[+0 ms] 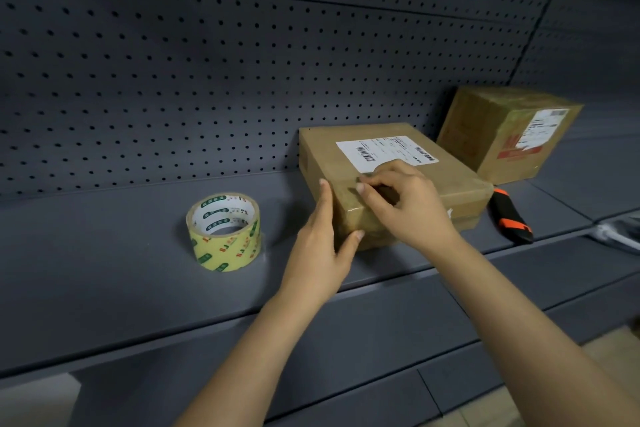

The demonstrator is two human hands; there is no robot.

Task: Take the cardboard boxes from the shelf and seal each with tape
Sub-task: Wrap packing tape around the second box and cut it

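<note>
Flat box (391,163) under right hand (408,208), against left hand (320,250)

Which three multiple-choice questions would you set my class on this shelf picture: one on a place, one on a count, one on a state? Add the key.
1. Where does the tape roll stand relative to the flat box?
A. On top of it
B. To its left, on the shelf
C. Behind it

2. How many cardboard boxes are on the shelf?
A. One
B. Two
C. Three

3. How is the flat box?
A. Open, flaps up
B. Closed, both hands on it
C. Standing on end

Key:
1 B: the roll stands on the shelf beside the box.
2 B: there is the flat box and a taller box behind, to its right.
3 B: the left hand holds its near corner and the right hand has fingertips on its top.
</note>
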